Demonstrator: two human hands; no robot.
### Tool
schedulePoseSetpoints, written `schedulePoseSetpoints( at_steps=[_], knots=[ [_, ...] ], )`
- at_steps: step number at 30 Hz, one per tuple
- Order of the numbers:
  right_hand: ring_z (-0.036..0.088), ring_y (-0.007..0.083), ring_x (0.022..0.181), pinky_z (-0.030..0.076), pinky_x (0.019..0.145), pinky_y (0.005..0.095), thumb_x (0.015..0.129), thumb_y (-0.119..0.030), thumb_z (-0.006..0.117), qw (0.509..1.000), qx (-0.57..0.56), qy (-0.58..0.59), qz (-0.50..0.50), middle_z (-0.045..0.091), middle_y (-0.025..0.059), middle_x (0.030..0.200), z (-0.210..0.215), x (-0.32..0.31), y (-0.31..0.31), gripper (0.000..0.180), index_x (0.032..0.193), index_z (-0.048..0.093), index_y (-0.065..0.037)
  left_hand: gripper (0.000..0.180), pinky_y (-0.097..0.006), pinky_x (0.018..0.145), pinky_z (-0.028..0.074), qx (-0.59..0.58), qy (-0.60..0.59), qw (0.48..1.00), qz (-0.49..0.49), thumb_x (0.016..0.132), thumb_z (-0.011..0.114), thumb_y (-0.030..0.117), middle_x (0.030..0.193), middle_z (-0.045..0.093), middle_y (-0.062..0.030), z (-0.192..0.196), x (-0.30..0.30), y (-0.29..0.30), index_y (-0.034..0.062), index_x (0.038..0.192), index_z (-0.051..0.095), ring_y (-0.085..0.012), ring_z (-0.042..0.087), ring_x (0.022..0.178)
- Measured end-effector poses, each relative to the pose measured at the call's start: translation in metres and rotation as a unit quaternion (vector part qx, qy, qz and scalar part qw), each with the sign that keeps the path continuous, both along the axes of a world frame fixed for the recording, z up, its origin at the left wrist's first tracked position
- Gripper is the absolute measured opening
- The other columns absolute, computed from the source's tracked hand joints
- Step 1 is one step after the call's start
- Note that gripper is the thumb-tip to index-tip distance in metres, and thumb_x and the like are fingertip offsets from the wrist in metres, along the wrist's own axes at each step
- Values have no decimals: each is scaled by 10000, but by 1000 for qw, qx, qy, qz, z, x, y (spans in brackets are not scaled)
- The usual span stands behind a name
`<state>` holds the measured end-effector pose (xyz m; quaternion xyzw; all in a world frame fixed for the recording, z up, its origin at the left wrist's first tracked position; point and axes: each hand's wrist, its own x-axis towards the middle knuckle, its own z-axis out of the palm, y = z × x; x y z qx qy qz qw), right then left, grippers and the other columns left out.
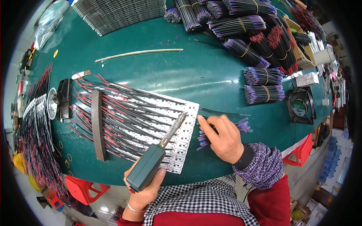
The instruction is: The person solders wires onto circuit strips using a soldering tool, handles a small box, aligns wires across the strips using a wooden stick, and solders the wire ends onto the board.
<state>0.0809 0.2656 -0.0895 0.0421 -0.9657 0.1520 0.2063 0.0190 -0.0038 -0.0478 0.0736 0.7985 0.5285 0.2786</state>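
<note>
My left hand (151, 190) grips the dark green body of a soldering gun (147, 167). Its worn metal barrel (174, 129) slants up and away, with the tip over the right-hand part of a white circuit-board panel (185, 141). Many black wires with red ends (124, 113) lie across that panel. At the panel's right edge, the fingertips of my right hand (226, 137) are pinched together; what they hold is hidden. Just beyond them a single black wire (226, 112) stretches right. Partly under this hand lies a small wire bundle with purplish ends (243, 126).
A brown bar (98, 126) lies across the wires. Tied wire bundles (264, 94) are piled at right and far right, beside a black fan (300, 105). Stacked panels (120, 15) stand at the back; a wired heap (36, 135) hangs over the left edge. Red stools (85, 190) stand below.
</note>
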Motion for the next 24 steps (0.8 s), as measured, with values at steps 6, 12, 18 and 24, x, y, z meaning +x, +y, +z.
schedulePoseSetpoints(
  at_steps=[6,12,18,24],
  knots=[
    [624,254,760,522,639,354,618,62,644,998,-52,29,4,636,115,919,-10,-2,-4,488,1104,690,68,299,-311,680,544,35,96,995,3,764,788,26,903,715,-151,-8,-1,6,-76,1034,711,-230,684,728],
    [610,186,771,455,571,288,706,-80,652,998,13,55,8,634,79,915,-15,-3,-4,335,1016,700,41,243,-322,663,536,20,119,990,-77,759,773,3,898,709,-158,2,-7,11,-67,985,717,-251,682,732],
    [607,183,765,452,565,284,703,-90,649,998,29,52,11,633,80,907,-13,-4,-4,324,995,695,42,213,-321,665,533,1,113,988,-101,752,766,-21,863,702,-150,7,-8,17,-60,957,722,-249,676,724],
    [602,183,769,454,567,282,710,-96,644,998,40,52,11,622,82,890,-13,-5,-4,316,989,689,44,194,-327,639,522,-6,126,986,-105,747,766,-27,825,689,-147,10,-10,20,-55,935,726,-260,665,689]
  ],
)
